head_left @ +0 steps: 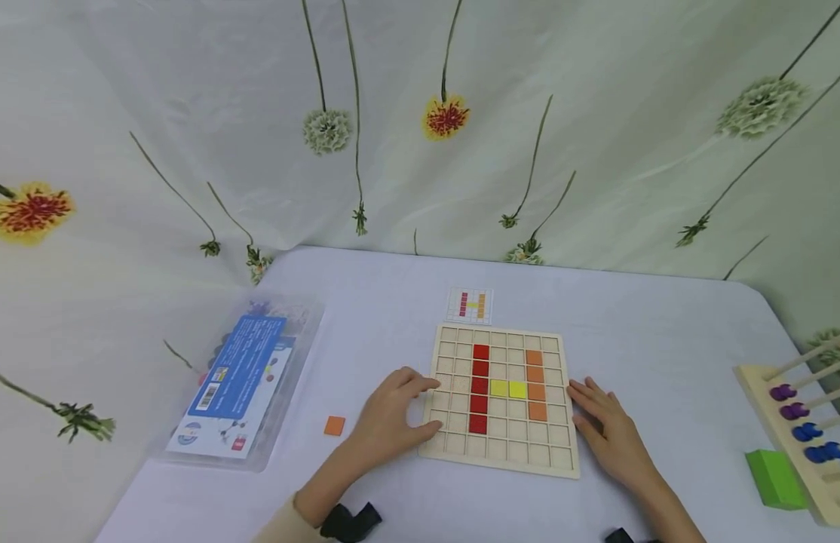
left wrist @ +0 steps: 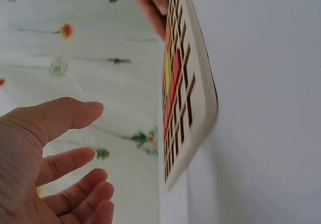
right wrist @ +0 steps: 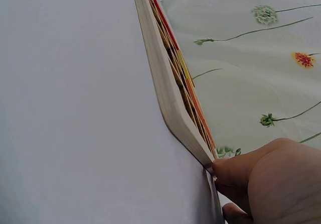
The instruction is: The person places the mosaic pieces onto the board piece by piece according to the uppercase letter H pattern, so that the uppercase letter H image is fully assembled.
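Observation:
A wooden grid board [head_left: 454, 445] lies on the table with a column of several red tiles [head_left: 479, 386], two yellow tiles [head_left: 508, 388] and a column of several orange tiles [head_left: 536, 392]. Beside its left edge is my left hand [head_left: 390, 411], thumb and fingers spread apart around nothing; the left wrist view has a gap between this hand [left wrist: 65, 169] and the board. My right hand [head_left: 611, 430] touches the board's right edge with extended fingers, and the thumb [right wrist: 235, 169] meets the rim. One loose orange tile [head_left: 335, 426] lies left of my left hand.
Behind the board lies a small pattern card [head_left: 470, 305] with red, yellow and orange squares. A clear plastic case [head_left: 257, 452] with blue and white printed sheets is at the left. On the right stand a wooden bead frame [head_left: 786, 430] and a green block [head_left: 776, 480].

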`<state>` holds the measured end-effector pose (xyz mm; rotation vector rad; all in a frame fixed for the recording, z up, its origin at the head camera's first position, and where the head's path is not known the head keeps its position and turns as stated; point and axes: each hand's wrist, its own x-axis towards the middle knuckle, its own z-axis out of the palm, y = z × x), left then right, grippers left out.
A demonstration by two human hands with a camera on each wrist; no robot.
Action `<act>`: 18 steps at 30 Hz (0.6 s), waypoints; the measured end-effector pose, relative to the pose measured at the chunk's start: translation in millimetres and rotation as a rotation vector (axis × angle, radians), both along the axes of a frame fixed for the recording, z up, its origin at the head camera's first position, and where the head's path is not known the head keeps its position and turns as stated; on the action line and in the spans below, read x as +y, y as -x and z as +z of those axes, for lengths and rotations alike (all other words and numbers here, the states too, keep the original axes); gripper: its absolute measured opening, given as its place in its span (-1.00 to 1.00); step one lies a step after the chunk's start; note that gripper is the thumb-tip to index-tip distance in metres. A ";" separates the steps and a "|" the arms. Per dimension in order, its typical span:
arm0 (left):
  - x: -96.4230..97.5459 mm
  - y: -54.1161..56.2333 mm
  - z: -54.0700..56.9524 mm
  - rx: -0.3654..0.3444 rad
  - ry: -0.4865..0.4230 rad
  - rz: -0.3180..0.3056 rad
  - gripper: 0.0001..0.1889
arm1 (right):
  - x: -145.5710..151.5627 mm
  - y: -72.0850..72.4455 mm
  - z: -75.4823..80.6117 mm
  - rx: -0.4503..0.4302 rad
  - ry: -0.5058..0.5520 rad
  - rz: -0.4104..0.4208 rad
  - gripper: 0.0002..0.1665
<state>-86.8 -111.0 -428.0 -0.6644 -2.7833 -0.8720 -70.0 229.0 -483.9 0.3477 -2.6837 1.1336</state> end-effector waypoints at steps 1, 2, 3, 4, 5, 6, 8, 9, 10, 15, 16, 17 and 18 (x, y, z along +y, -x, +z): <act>-12.5 -3.0 -0.7 0.008 -0.020 0.034 -0.43 | 0.2 0.0 0.2 -0.004 0.000 -0.001 -0.48; -25.0 -5.9 -1.9 0.015 -0.041 0.066 -0.40 | 0.4 0.0 0.3 -0.010 -0.001 -0.003 -0.49; -37.0 -8.9 -3.6 0.023 -0.056 0.096 -0.38 | 0.6 0.0 0.4 -0.015 -0.001 -0.005 -0.49; -48.3 -11.9 -5.4 0.027 -0.071 0.126 -0.35 | 0.8 0.0 0.5 -0.021 0.000 -0.007 -0.49; -58.6 -14.8 -7.3 0.026 -0.086 0.155 -0.33 | 1.1 0.1 0.5 -0.025 0.000 -0.009 -0.49; -67.9 -17.7 -9.3 0.022 -0.095 0.184 -0.32 | 1.4 0.2 0.5 -0.028 -0.001 -0.013 -0.49; -83.9 -23.2 -13.4 0.003 -0.101 0.241 -0.30 | 1.8 0.6 0.5 -0.030 -0.004 -0.016 -0.50; -90.3 -25.9 -15.1 -0.011 -0.102 0.265 -0.30 | 2.0 0.7 0.5 -0.029 -0.005 -0.016 -0.50; -95.5 -28.2 -16.6 -0.029 -0.099 0.289 -0.30 | 2.1 0.9 0.5 -0.028 -0.003 -0.017 -0.50; -110.9 -36.1 -23.1 -0.114 -0.066 0.355 -0.32 | 1.4 1.0 -0.1 -0.025 0.003 -0.011 -0.50; -112.6 -36.7 -24.4 -0.128 -0.059 0.360 -0.32 | 1.2 0.9 -0.3 -0.025 0.005 -0.010 -0.50; -114.2 -37.4 -25.9 -0.138 -0.054 0.363 -0.32 | 1.0 0.9 -0.5 -0.025 0.007 -0.008 -0.50; -115.5 -37.8 -27.2 -0.146 -0.050 0.366 -0.32 | 0.8 0.9 -0.8 -0.025 0.008 -0.008 -0.50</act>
